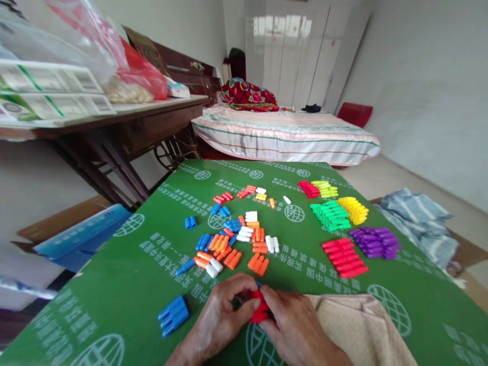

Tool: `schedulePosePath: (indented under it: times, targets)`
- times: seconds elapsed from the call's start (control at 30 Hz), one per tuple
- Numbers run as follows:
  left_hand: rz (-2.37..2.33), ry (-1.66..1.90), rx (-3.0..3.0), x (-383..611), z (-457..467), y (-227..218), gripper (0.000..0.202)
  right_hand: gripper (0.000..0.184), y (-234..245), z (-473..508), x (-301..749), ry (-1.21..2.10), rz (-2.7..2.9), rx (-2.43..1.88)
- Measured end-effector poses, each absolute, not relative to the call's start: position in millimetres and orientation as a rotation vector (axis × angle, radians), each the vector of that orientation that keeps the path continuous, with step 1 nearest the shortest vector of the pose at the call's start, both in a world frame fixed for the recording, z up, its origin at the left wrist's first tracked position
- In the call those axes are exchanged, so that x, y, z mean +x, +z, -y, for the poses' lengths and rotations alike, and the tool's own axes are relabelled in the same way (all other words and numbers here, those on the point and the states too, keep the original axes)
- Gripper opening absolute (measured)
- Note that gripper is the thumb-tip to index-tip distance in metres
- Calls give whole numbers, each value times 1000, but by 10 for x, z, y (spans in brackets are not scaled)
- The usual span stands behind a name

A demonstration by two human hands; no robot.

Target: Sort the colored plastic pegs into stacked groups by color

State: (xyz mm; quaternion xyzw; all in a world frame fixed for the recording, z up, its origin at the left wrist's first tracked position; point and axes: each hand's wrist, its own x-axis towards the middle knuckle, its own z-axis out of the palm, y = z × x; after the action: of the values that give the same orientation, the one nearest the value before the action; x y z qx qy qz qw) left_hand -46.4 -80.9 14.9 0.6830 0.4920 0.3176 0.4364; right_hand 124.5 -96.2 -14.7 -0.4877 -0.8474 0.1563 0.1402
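Note:
My left hand [223,312] and my right hand [293,328] meet at the near edge of a green printed board [125,284]. Both have their fingers pinched round a small cluster of red plastic pieces [259,307], with a bit of blue showing behind it. A loose pile of orange, blue and white pieces [236,241] lies just beyond my hands. A joined group of blue pieces [173,314] sits to the left of my left hand. My right forearm rests on a beige cloth [358,325].
Sorted stacks lie at the right of the board: red [345,257], purple [375,242], green [331,214], yellow [354,209]. A wooden desk [125,122] with bags stands at the left, a bed [285,134] behind, and a blue cloth [419,218] on the floor at the right.

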Motion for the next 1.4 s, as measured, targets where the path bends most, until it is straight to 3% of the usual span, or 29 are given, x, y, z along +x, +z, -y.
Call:
schedulePosePath:
  times: [1.4]
  targets:
    - [-1238,802,1749,-460,797,120,12,44,-174,943,1240,508,2497,-1423]
